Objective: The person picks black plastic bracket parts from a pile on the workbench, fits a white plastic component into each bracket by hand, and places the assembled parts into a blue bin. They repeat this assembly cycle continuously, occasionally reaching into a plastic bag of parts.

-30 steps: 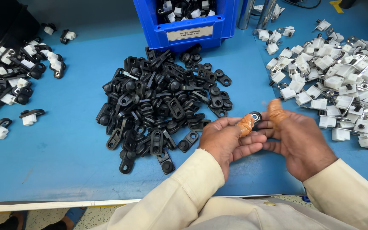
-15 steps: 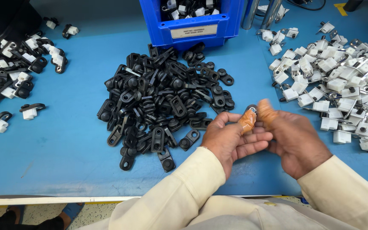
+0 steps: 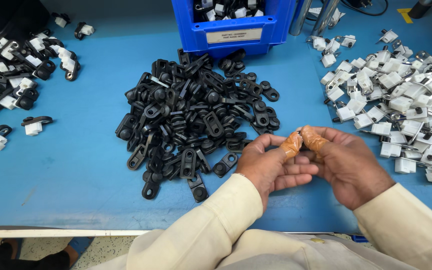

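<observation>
Fingers of both hands meet at the tips, thumbs capped in orange rubber cots, pinching a small part between them; it is almost wholly hidden, so only a dark sliver shows and its kind cannot be told for sure. The left hand lies palm-up with its other fingers curled loosely, and the right hand closes in from 3 o'clock, the two touching at the thumbs. Both hover just above the blue surface near its front edge.

At 10 o'clock from the hands sits a big heap of black plastic clips, the nearest ones just beside the left hand. At 2 o'clock spreads a pile of white blocks with metal rings, close to the right hand. Far off at 9 o'clock lies a scatter of joined pieces, black clip and white block together. A blue bin stands at 12 o'clock, holding more such joined pieces.

As a judgement from how things lie: the work looks like fitting black clips to white blocks, and one pairing is in hand now. Some are done, in the bin and at the left, but both loose heaps are large, so most remains.
</observation>
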A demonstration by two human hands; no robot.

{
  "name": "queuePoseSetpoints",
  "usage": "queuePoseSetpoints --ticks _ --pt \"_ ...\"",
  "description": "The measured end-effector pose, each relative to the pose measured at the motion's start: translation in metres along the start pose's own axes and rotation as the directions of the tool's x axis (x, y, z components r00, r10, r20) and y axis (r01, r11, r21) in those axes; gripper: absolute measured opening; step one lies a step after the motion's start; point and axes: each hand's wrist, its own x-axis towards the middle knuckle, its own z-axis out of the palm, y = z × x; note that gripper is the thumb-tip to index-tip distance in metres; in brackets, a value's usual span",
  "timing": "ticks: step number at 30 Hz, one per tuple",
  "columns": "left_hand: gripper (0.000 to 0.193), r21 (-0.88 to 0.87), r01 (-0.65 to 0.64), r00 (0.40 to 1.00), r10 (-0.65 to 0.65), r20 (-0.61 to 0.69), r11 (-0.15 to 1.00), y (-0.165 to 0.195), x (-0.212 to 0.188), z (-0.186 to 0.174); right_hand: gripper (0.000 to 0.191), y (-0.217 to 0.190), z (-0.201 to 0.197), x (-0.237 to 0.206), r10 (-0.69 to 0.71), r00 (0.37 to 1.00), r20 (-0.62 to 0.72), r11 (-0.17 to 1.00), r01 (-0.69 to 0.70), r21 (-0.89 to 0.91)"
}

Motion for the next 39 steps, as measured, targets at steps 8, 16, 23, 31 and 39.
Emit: queuePoseSetpoints --ticks 8,16,23,31,39 --pt "0.052 0.264 -0.172 0.980 0.192 -0.050 0.949 0.010 -0.012 -0.005 0.023 -0.009 0.000 0.009 -0.006 0.999 -0.032 0.999 0.005 -0.034" --pt "0.030 0.682 -0.146 0.969 0.241 -0.047 0.717 0.037 -0.047 -0.028 0.027 -0.045 0.023 0.020 0.233 0.954 0.188 0.812 -0.084 -0.578" --pt "0.014 0.609 -0.144 0.959 0.262 -0.110 0.780 0.056 -0.080 -0.053 0.020 -0.135 0.078 0.051 -0.522 0.807 0.275 0.800 0.575 -0.169" --pt "0.015 0.524 -0.042 0.923 0.233 -0.305 0.851 0.058 -0.107 -0.083 0.050 -0.018 0.055 0.046 -0.532 0.772 0.348 0.142 0.487 -0.862" --pt "0.018 0.572 -0.189 0.919 0.349 -0.182 0.798 0.042 -0.073 -0.064 0.026 -0.013 0.042 0.039 -0.630 0.741 0.232 0.418 0.576 -0.703"
